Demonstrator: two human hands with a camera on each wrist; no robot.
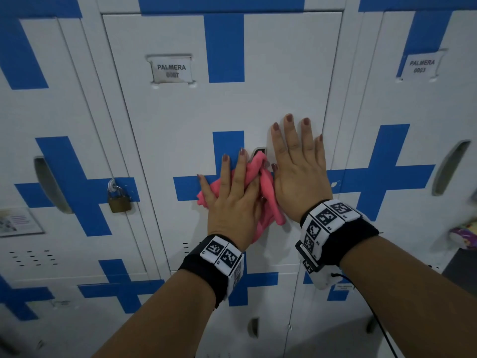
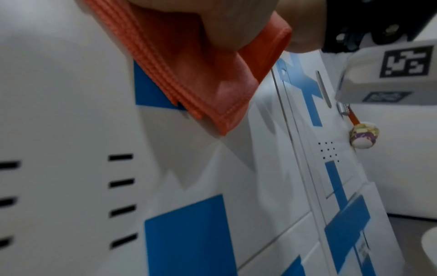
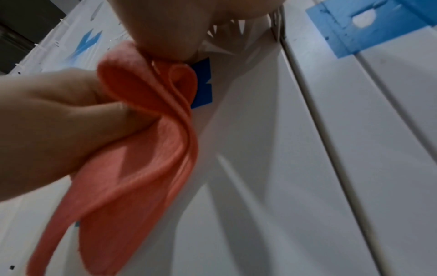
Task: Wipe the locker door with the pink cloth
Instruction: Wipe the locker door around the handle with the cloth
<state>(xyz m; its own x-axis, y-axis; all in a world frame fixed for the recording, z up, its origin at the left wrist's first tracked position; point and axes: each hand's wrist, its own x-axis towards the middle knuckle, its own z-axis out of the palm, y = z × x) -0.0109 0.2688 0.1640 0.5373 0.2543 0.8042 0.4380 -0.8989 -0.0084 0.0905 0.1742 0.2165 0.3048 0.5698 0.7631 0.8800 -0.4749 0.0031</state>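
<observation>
At frame centre, the left hand [image 1: 227, 202] pressed the pink cloth [image 1: 260, 182] against the locker door [image 1: 180, 120], its fingers [image 1: 225, 166] spread flat over the bunched fabric. The cloth looked soft, light and floppy, best held under a broad palm. Just right, the right hand [image 1: 299, 171] lay flat on the door, holding nothing.

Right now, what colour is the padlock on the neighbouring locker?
Brass-coloured padlock with a silver shackle; clearest in the head view.

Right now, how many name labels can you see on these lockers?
2. One name label is high on the middle locker door, above both hands; another name label is on the door to its right. Others may lie outside the view.
</observation>
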